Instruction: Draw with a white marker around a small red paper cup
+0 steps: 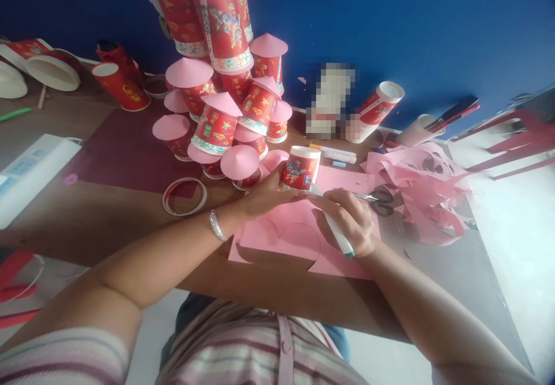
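Observation:
My left hand [269,191] is wrapped round a red patterned paper cup [299,168], its white rim facing up. In my right hand [350,217] is a white marker pen [338,234] with a green end; its tip is near the base of the cup. Beneath both hands lies pink paper [277,243] with curved outlines drawn on it and a cut edge at the front. Scissors [378,200] with dark handles rest just beyond my right hand.
Red cups with pink cone tops [217,125] stand stacked at the back. Pink paper scraps [429,182] lie to the right. A tape roll [184,196] is left of my left hand. Another red cup [377,110] and pens [333,154] are farther back; a white power strip [34,171] sits left.

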`<state>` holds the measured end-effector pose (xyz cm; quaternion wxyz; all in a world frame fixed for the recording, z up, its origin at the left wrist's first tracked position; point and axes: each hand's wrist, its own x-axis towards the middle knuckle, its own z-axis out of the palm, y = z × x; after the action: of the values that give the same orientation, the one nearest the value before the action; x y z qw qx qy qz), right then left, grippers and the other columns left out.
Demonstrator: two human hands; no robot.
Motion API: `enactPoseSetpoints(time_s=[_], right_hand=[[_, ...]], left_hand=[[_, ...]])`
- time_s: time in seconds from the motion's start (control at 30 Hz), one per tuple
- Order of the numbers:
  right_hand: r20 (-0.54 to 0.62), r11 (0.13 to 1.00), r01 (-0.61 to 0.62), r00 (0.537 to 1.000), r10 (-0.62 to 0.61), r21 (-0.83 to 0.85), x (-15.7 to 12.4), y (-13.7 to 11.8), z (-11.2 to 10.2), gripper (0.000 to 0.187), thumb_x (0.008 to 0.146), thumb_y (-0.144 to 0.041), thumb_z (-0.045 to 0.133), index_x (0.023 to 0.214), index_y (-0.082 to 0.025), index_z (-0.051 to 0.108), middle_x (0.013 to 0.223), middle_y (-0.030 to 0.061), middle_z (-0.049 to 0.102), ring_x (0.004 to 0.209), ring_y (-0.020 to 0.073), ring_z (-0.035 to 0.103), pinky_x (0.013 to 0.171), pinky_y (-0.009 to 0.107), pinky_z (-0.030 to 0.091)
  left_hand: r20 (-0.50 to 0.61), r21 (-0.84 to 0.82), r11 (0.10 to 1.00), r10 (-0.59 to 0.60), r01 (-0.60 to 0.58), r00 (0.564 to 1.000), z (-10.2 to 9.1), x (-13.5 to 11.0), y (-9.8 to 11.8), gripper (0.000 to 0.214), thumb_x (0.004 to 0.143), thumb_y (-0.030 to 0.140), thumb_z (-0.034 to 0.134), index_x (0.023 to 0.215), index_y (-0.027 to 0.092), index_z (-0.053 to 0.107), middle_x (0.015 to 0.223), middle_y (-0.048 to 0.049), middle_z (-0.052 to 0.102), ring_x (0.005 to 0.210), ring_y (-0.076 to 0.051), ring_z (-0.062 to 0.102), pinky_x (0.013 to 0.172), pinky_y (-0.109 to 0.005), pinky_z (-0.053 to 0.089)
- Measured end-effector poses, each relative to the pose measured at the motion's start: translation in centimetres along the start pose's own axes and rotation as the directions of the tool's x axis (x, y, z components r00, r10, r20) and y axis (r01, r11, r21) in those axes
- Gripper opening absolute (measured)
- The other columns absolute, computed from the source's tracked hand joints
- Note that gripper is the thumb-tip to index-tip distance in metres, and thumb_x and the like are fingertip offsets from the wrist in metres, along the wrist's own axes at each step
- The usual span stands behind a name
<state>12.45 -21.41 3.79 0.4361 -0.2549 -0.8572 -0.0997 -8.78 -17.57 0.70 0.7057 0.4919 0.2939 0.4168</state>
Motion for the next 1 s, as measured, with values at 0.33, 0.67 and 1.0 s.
enactPoseSetpoints(time_s=[0.33,0.67,1.0], right_hand=[[-0.081,0.996,-0.091,0.992,0.093,0.024,-0.05,-0.28,0.46,0.026,0.094,-0.007,0.068,0.114,-0.022,0.062,0.084,0.0009,0.074,0.071,0.0179,0.075,0.057,0.028,0.061],[-0.079,0.995,-0.097,0.992,0.098,0.02,0.04,-0.16,0.61,0.023,0.096,-0.006,0.067,0.112,-0.02,0.061,0.085,0.0027,0.075,0.071,0.0162,0.076,0.056,0.025,0.06],[-0.068,0.992,-0.114,0.991,0.117,0.05,-0.19,-0.17,0.56,0.032,0.092,-0.005,0.069,0.119,-0.022,0.063,0.089,0.0025,0.077,0.074,0.0176,0.077,0.061,0.027,0.063]], left_hand=[[-0.007,-0.021,0.999,-0.031,0.031,1.0,-0.04,0.15,-0.16,0.057,0.078,0.035,0.095,0.122,0.022,0.061,0.109,-0.0039,0.07,0.102,-0.019,0.067,0.095,-0.039,0.053],[-0.021,0.003,0.999,-0.034,0.034,0.999,0.03,-0.02,0.15,0.05,0.08,0.035,0.093,0.119,0.022,0.065,0.112,-0.005,0.07,0.107,-0.021,0.066,0.098,-0.04,0.054],[-0.017,0.001,1.0,-0.029,0.029,0.999,0.08,0.01,0.22,0.05,0.079,0.035,0.094,0.119,0.023,0.066,0.112,-0.0047,0.071,0.106,-0.021,0.067,0.097,-0.04,0.054]])
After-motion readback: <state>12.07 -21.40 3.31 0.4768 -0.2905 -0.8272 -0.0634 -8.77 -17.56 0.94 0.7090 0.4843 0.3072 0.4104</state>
